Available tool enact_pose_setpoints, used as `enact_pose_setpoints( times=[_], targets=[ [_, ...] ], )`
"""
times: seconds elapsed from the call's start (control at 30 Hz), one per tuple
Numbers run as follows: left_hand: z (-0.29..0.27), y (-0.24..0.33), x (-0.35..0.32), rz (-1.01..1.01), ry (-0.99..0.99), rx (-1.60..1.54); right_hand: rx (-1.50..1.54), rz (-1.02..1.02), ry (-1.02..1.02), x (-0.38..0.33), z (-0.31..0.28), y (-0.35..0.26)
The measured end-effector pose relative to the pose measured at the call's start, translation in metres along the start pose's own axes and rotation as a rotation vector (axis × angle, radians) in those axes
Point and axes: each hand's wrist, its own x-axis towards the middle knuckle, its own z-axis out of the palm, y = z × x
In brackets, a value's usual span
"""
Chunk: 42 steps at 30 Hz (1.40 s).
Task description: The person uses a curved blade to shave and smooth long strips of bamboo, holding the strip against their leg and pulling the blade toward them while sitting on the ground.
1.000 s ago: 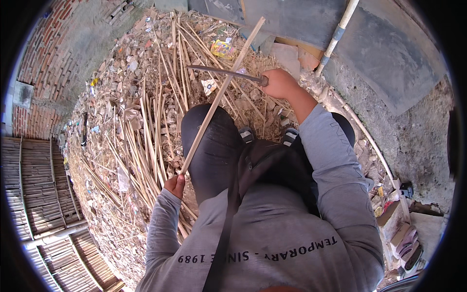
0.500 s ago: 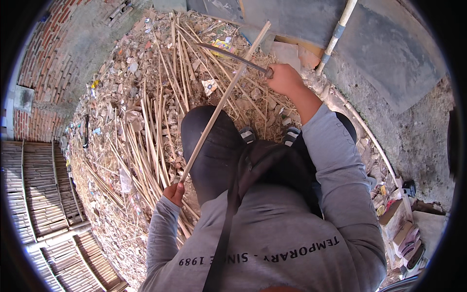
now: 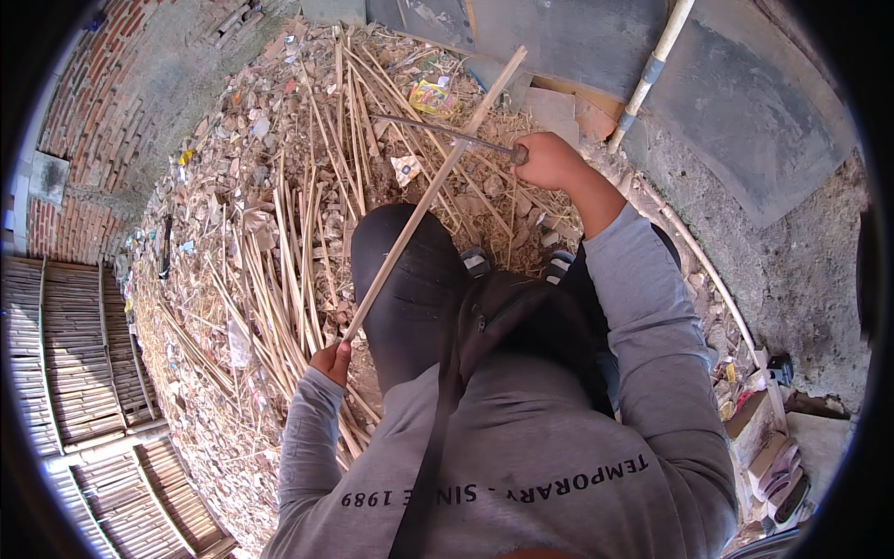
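A long pale strip, bamboo by its look, (image 3: pixel 416 228) slants up and away from my left hand (image 3: pixel 332 361), which is closed round its near end. The strip passes over my left knee. My right hand (image 3: pixel 549 160) is wrapped round the handle of a long, thin-bladed knife (image 3: pixel 494 147). The blade points left and crosses the strip near its far end; whether it bites into the strip I cannot tell. Several similar strips (image 3: pixel 296 261) lie loosely piled on the ground to the left of my knee.
Rubble and litter (image 3: pixel 244 140) cover the ground. A brick wall (image 3: pixel 102 112) stands at the left, above a bamboo slat panel (image 3: pixel 79 345). Grey boards (image 3: pixel 745 121) and a pale pole (image 3: pixel 649 74) lean at the far right. Footwear (image 3: pixel 780 470) lies at lower right.
The knife has turned, its tip dropping nearer to me and its blade now seen edge-on. My right hand has shifted slightly nearer. Both hands keep their holds.
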Motion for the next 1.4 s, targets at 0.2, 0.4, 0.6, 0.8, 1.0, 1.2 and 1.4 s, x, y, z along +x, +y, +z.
enact_pose_setpoints(
  times=[0.2,0.4,0.6,0.8,1.0,1.2,1.4],
  targets=[
    [0.009,-0.012,-0.003,0.038,0.048,0.030,-0.193,-0.226,0.005,-0.026,0.007,-0.054],
    [0.004,-0.004,-0.001,0.081,0.074,0.137,-0.071,-0.004,-0.023,-0.010,-0.017,-0.008],
    [0.003,-0.010,-0.006,0.050,0.099,0.143,-0.128,-0.147,0.044,-0.024,0.005,-0.049],
    [-0.005,0.005,-0.011,0.081,0.076,0.125,-0.017,0.163,0.165,0.001,-0.002,-0.001],
    [-0.016,-0.006,-0.016,0.029,0.059,0.211,-0.012,0.104,0.251,-0.002,-0.016,0.006],
    [-0.013,-0.009,-0.015,0.074,0.070,0.239,-0.346,-0.150,-0.043,-0.029,-0.019,-0.057],
    [-0.021,-0.011,-0.015,0.071,0.079,0.279,0.027,0.183,0.286,0.002,-0.019,0.012]
  ],
)
